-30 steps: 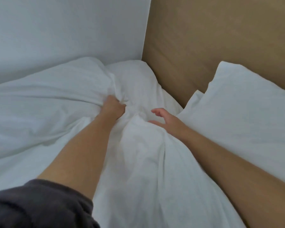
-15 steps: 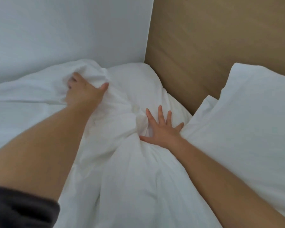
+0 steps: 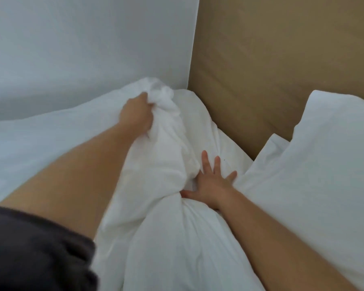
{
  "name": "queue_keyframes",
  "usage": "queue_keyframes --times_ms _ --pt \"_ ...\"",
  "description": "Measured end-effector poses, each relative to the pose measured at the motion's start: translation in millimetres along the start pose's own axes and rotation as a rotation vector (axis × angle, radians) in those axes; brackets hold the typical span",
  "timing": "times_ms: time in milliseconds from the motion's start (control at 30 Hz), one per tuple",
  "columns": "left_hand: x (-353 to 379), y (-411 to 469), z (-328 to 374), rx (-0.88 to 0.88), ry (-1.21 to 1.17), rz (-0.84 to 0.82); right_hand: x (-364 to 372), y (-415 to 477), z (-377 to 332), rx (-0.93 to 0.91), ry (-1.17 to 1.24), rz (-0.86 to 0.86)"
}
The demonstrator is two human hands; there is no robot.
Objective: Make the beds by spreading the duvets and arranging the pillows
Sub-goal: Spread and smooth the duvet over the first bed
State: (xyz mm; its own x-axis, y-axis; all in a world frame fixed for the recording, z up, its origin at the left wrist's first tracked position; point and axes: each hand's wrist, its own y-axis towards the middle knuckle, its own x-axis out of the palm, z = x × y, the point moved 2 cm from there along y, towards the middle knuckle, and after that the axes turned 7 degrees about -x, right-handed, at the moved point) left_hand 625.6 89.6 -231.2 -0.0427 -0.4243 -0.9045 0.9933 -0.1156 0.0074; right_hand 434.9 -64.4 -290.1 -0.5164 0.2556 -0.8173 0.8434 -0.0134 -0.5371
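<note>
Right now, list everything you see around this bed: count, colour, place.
duvet: one, white, bunched across the bed's middle
wall: one, pale grey, left
headboard: one, tan, right of the wall
pillow: one clearly seen, white, right, against the headboard
sleeve: one, dark grey, lower left of view
left hand: one, grips a duvet bunch near the corner
right hand: one, fingers spread, pressing flat at the duvet's edge

Pillow right of duvet
</note>
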Motion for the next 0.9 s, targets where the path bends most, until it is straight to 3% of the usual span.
queue_keyframes --times_ms 67,100,233,267,367,400,467,600,667,700,800,900 --pt "28 -8 -6 -0.078 0.153 -0.166 2 0 0 -0.001 0.014 -0.003" --pt "35 -10 -11 -0.093 0.208 -0.142 1 0 1 -0.003 0.011 -0.001" --pt "1 0 -25 -0.114 0.177 0.331 1 1 2 0.004 0.0 -0.011" --pt "-8 8 -35 -0.182 0.131 0.368 1 1 2 0.001 -0.008 -0.018" --pt "-16 21 -56 -0.406 0.088 0.034 0 2 1 0.001 -0.015 -0.036" --pt "-14 19 -57 -0.397 0.169 -0.045 -1 3 1 0.002 -0.014 -0.04" --pt "-13 19 -54 -0.311 0.262 -0.033 0 4 2 0.008 -0.011 -0.049" --pt "-44 35 -35 -0.159 0.023 0.316 4 4 2 0.005 -0.018 -0.042" --pt "-57 46 -25 -0.055 -0.045 0.366 4 6 3 0.011 -0.025 -0.041" --pt "-54 47 -24 -0.04 -0.05 0.312 4 6 4 0.015 -0.025 -0.042" --pt "-6 29 -37 -0.135 -0.027 -0.064 6 7 4 0.015 -0.008 -0.035" --pt "27 -13 -38 -0.082 0.121 -0.203 5 9 4 0.014 0.0 -0.018"
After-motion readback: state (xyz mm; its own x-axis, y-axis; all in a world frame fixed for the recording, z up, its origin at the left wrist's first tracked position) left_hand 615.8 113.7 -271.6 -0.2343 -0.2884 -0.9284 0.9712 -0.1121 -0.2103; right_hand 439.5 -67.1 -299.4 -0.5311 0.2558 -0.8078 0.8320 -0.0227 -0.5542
